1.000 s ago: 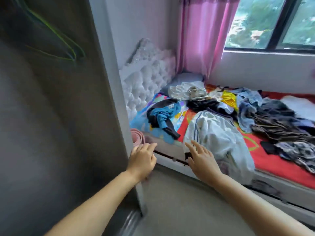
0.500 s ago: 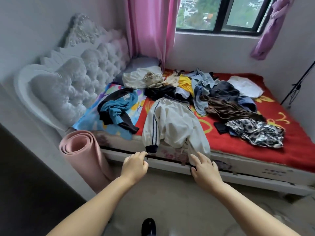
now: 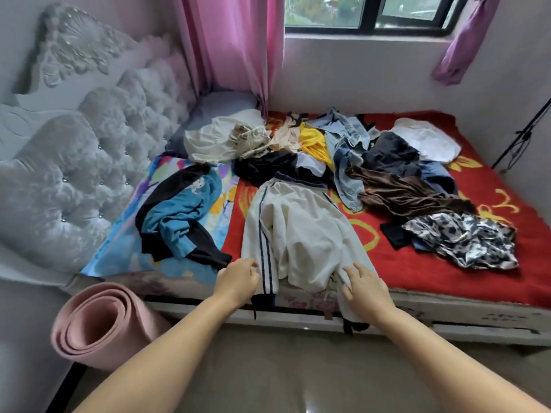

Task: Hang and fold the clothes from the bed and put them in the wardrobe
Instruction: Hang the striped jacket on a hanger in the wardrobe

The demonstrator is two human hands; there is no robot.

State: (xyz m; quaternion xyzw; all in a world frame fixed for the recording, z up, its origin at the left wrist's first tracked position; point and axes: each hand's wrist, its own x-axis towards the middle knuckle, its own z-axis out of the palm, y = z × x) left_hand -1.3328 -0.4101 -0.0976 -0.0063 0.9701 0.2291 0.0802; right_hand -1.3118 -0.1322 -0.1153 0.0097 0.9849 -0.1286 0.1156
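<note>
Both arms reach forward, left hand (image 3: pixel 237 281) with fingers curled, right hand (image 3: pixel 367 289) with fingers spread.

Both forearms are bare from the lower frame edge up to the wrists — no sleeve, watch, bracelet or ring shows on either — and the left hand (image 3: pixel 237 281) and right hand (image 3: pixel 367 291), nearest the bed's (image 3: pixel 465 296) front edge, are gloveless, with short plain nails.

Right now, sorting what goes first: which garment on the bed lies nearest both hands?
The cream jacket with navy sleeve stripes, draped over the bed's near edge; both hands touch its hem.
</note>
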